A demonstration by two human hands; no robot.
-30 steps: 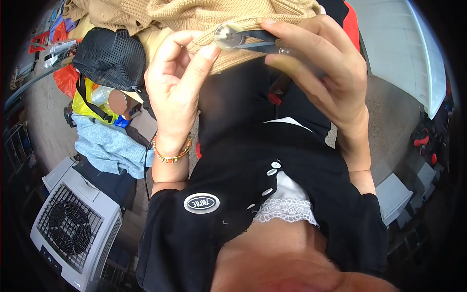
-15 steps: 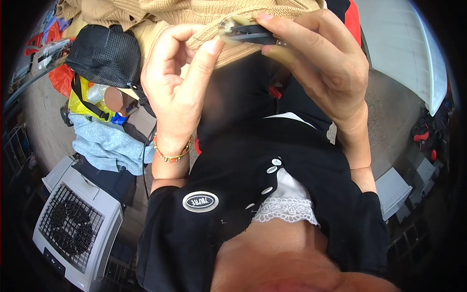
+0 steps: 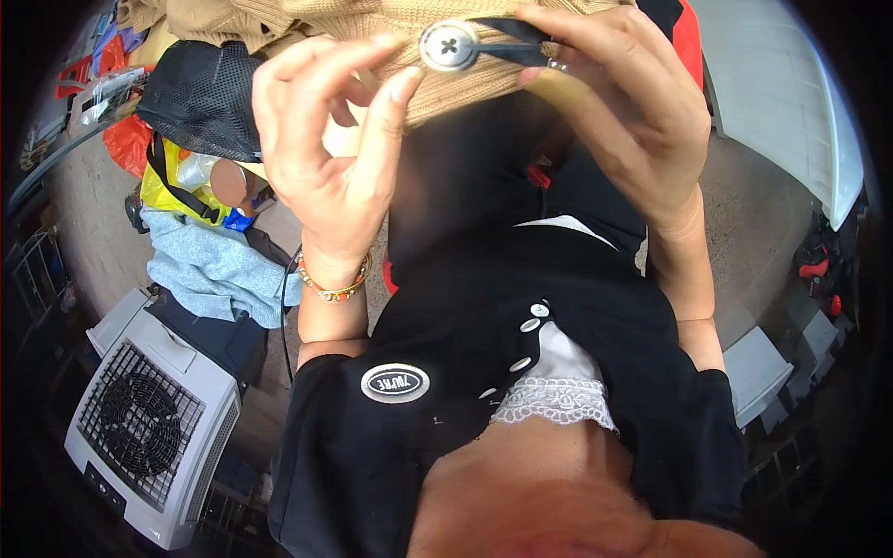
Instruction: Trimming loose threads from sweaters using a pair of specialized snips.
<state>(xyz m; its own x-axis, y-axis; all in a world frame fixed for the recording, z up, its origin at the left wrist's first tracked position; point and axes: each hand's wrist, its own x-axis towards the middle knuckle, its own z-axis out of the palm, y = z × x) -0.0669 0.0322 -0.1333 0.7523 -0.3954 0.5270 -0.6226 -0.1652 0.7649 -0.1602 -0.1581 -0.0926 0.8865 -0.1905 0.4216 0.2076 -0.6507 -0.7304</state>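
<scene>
A round pale button (image 3: 448, 46) with a dark cross of thread at its centre shows face-on over a beige knitted garment (image 3: 316, 20). Whether it is sewn to the knit cannot be made out. Between the thumb and fingers of my right hand (image 3: 642, 112) are small black thread snips (image 3: 512, 48), their narrow tips reaching left to the button's edge. My left hand (image 3: 330, 135) is just left of the button, thumb and forefinger apart, with a gap between the thumb tip and the button. A beaded bracelet circles the left wrist.
To the left are a black mesh bag (image 3: 200, 98), a yellow bag (image 3: 172, 186) and a light blue knitted cloth (image 3: 209, 265). A grey fan unit (image 3: 139, 418) stands at lower left. A white curved panel (image 3: 781, 93) rises at the right.
The button has turned from a tilted view to face-on. My left thumb and forefinger have drawn back left from it. The snips remain in my right hand, their arms more visibly spread.
</scene>
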